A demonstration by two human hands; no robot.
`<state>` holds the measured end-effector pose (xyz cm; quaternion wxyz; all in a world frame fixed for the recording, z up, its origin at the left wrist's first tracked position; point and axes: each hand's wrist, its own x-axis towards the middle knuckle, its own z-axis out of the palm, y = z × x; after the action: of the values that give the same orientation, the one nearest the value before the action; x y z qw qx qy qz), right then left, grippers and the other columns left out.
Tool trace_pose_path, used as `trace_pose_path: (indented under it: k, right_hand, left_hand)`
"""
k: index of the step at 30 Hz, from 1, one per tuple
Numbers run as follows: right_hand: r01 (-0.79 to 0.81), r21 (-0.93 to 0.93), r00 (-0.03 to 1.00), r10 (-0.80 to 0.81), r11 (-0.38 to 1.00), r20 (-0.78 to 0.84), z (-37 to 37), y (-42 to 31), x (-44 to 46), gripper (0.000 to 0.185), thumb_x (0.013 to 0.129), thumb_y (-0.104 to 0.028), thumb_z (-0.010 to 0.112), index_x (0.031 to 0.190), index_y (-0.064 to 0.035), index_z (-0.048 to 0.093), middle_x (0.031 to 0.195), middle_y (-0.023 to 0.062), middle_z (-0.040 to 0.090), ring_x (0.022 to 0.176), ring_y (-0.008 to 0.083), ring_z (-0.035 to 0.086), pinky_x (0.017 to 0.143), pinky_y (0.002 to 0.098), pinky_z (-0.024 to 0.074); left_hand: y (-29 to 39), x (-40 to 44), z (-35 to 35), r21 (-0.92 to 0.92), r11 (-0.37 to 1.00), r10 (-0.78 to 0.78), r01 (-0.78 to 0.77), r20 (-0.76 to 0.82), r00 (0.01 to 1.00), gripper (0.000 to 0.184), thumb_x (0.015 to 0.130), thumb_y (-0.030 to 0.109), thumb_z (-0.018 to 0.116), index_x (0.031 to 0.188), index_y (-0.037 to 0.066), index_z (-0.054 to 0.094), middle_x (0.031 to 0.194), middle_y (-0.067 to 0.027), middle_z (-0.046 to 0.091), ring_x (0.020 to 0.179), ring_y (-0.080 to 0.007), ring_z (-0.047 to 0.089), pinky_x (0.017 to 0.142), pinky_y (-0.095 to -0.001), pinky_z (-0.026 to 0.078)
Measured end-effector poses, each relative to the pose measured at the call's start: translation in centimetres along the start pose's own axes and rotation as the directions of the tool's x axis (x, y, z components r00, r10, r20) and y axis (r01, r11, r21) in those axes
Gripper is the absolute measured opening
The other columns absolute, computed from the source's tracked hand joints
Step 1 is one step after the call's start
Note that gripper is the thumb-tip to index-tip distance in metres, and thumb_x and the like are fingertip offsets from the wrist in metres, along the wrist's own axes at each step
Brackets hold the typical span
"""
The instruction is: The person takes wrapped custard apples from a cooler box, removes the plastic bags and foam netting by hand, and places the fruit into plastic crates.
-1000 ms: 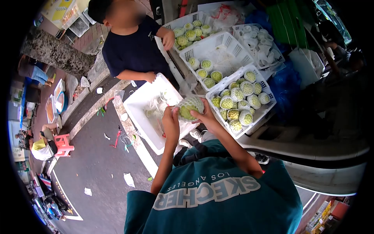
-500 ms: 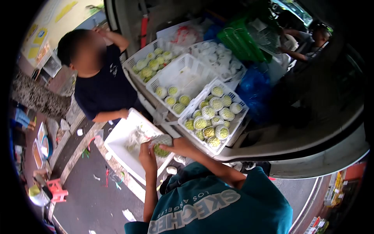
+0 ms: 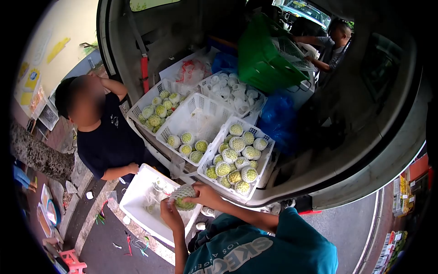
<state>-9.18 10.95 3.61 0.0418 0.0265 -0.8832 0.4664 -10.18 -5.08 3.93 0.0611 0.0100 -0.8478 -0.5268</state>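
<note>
Both my hands hold one green, bumpy fruit (image 3: 184, 198) partly covered by a white foam net. My left hand (image 3: 172, 216) grips its lower left side, and my right hand (image 3: 203, 195) has its fingers on the right side. Beneath them is a white foam box (image 3: 137, 211) with loose netting inside. Just beyond my right hand, a white basket (image 3: 265, 170) is full of netted fruits. A second basket (image 3: 219, 112) beside it holds several fruits at its near end.
A person in a dark shirt (image 3: 111, 139) stands at the left beside the foam box. In the vehicle are another fruit basket (image 3: 135, 108), a basket of foam nets (image 3: 255, 93), a green crate (image 3: 260, 59) and a blue bag (image 3: 277, 119). Another person (image 3: 335, 48) reaches in from the far side.
The view has swung right, showing more of the vehicle. The person in the dark shirt has raised an arm to the head. Both my hands still hold the fruit, whose net covers its upper side.
</note>
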Motion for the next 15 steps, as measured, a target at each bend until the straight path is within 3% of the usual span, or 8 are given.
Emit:
trace_pose_path:
  k: [2, 3, 4, 6, 7, 8, 10, 15]
  right_hand:
    - [-0.297, 0.113, 0.955, 0.297, 0.948, 0.021, 0.2, -0.2, -0.1, 0.049, 0.063, -0.043, 0.072, 0.067, 0.0013, 0.050, 0.072, 0.0127, 0.052, 0.060, 0.0204, 0.052, 0.059, 0.0299, 0.0433]
    - [-0.259, 0.174, 0.965, 0.260, 0.950, 0.013, 0.6, 0.2, 0.0, 0.048, 0.065, -0.038, 0.072, 0.082, -0.0009, 0.046, 0.082, 0.0120, 0.051, 0.062, 0.0143, 0.051, 0.054, 0.0263, 0.0438]
    - [-0.252, 0.174, 0.967, 0.254, 0.952, 0.012, 1.2, 0.5, -0.3, 0.048, 0.065, -0.038, 0.072, 0.082, -0.0009, 0.046, 0.082, 0.0120, 0.051, 0.062, 0.0143, 0.051, 0.054, 0.0263, 0.0438]
    - [-0.200, 0.533, 0.947, 0.302, 0.822, -0.111, 2.0, 0.4, -0.8, 0.056, 0.069, -0.032, 0.072, 0.103, -0.0039, 0.038, 0.094, 0.0108, 0.048, 0.071, 0.0125, 0.051, 0.055, 0.0257, 0.0455]
    - [-0.303, 0.608, 0.940, 0.335, 0.734, 0.065, 2.3, 0.7, -0.8, 0.070, 0.072, -0.035, 0.068, 0.117, -0.0046, 0.023, 0.105, 0.0135, 0.043, 0.080, 0.0156, 0.053, 0.057, 0.0264, 0.0500]
    - [-0.301, 0.609, 0.941, 0.333, 0.734, 0.064, 2.5, 0.8, -0.8, 0.070, 0.072, -0.035, 0.068, 0.117, -0.0046, 0.023, 0.105, 0.0135, 0.043, 0.080, 0.0156, 0.053, 0.057, 0.0264, 0.0500]
    - [-0.448, 0.729, 0.883, 0.385, 0.517, 0.270, 3.0, 0.6, -1.0, 0.075, 0.074, -0.039, 0.065, 0.121, -0.0012, 0.020, 0.108, 0.0134, 0.042, 0.089, 0.0170, 0.054, 0.059, 0.0281, 0.0520]
    - [-0.512, 0.691, 0.851, 0.411, 0.510, 0.327, 3.0, 0.4, -1.2, 0.078, 0.074, -0.041, 0.064, 0.123, -0.0005, 0.019, 0.110, 0.0131, 0.043, 0.093, 0.0156, 0.052, 0.061, 0.0258, 0.0506]
  left_hand:
    - [0.7, 0.0, 0.0, 0.025, 1.000, 0.008, -0.008, -0.001, 1.000, 0.008, 0.081, 0.006, 0.052, 0.083, -0.001, 0.053, 0.075, -0.0132, 0.058, 0.063, -0.0209, 0.056, 0.054, -0.0295, 0.043]
    - [1.1, 0.2, 0.0, 0.050, 0.999, 0.015, -0.016, 0.006, 1.000, 0.008, 0.081, 0.007, 0.052, 0.083, 0.000, 0.053, 0.076, -0.0124, 0.059, 0.063, -0.0193, 0.057, 0.053, -0.0286, 0.043]
    - [1.3, 0.4, 0.2, 0.050, 0.999, 0.019, -0.019, 0.001, 1.000, 0.008, 0.081, 0.007, 0.052, 0.083, 0.000, 0.053, 0.076, -0.0124, 0.059, 0.063, -0.0193, 0.057, 0.053, -0.0286, 0.043]
    - [1.6, 0.6, 0.2, 0.004, 0.994, 0.108, -0.108, 0.006, 0.994, 0.008, 0.079, 0.006, 0.053, 0.084, 0.000, 0.054, 0.077, -0.0130, 0.059, 0.066, -0.0226, 0.058, 0.057, -0.0308, 0.044]
    - [1.4, 0.8, 0.4, 0.004, 0.994, 0.111, -0.111, 0.005, 0.994, 0.008, 0.079, 0.006, 0.053, 0.084, 0.000, 0.054, 0.077, -0.0130, 0.059, 0.066, -0.0226, 0.058, 0.057, -0.0308, 0.044]
    - [1.0, 0.9, 0.7, 0.037, 0.984, 0.171, -0.172, 0.016, 0.985, 0.008, 0.078, 0.006, 0.054, 0.084, 0.000, 0.054, 0.077, -0.0135, 0.059, 0.067, -0.0249, 0.058, 0.058, -0.0324, 0.044]
    - [0.6, 0.9, 0.7, 0.072, 0.970, 0.229, -0.231, 0.033, 0.973, 0.009, 0.078, 0.005, 0.054, 0.084, 0.000, 0.054, 0.078, -0.0140, 0.058, 0.068, -0.0272, 0.057, 0.060, -0.0340, 0.044]
    - [0.7, 0.6, 0.8, 0.066, 0.976, 0.205, -0.208, 0.051, 0.977, 0.011, 0.075, 0.003, 0.053, 0.086, 0.001, 0.054, 0.079, -0.0145, 0.057, 0.073, -0.0301, 0.055, 0.065, -0.0361, 0.043]
